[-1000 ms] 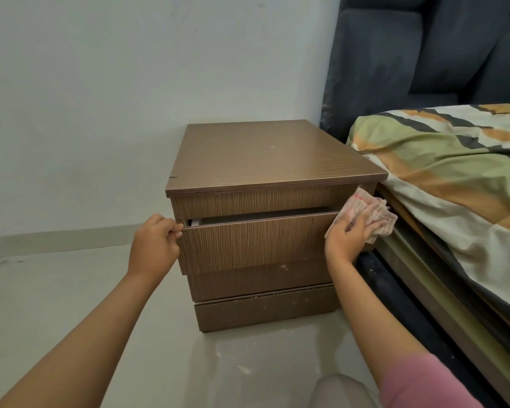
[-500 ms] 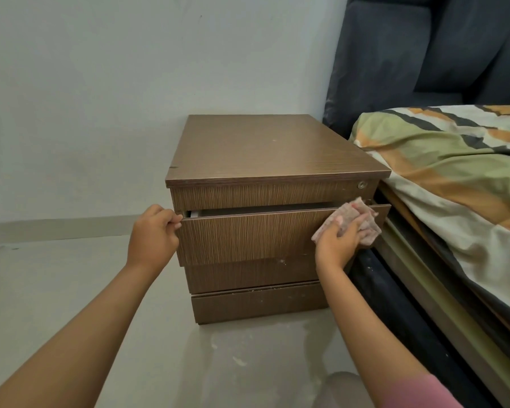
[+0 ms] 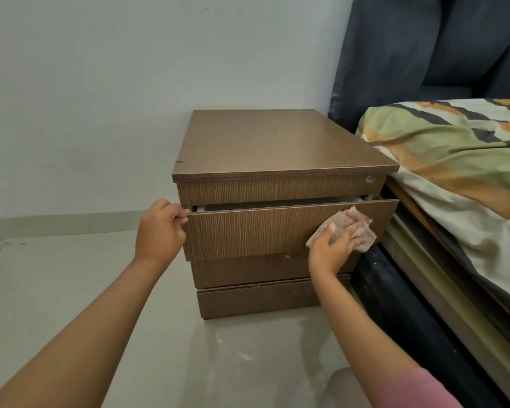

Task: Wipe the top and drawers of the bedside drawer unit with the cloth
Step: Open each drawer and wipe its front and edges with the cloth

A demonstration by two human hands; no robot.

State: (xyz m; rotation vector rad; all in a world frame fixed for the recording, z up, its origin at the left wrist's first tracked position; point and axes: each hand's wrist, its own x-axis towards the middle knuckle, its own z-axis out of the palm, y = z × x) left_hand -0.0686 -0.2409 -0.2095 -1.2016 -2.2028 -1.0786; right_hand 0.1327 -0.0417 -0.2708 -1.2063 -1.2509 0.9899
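A brown wooden bedside drawer unit (image 3: 280,142) stands on the floor between the wall and the bed. Its upper drawer (image 3: 248,234) is pulled out a little, and two more fronts sit flush below it. My left hand (image 3: 159,231) grips the left edge of that drawer front. My right hand (image 3: 331,245) presses a crumpled pinkish cloth (image 3: 357,231) against the right part of the drawer front, with the fingers curled over the cloth. A small round lock (image 3: 369,179) shows on the strip under the top.
A bed with a striped green, orange and white cover (image 3: 460,172) lies close on the right, its frame (image 3: 454,313) touching the unit's side. A dark headboard (image 3: 424,54) rises behind. Pale wall (image 3: 100,98) at the back; grey floor (image 3: 71,275) to the left.
My right hand has slid the cloth left and down, from the drawer's right edge onto its front face. The left hand keeps its grip on the left edge.
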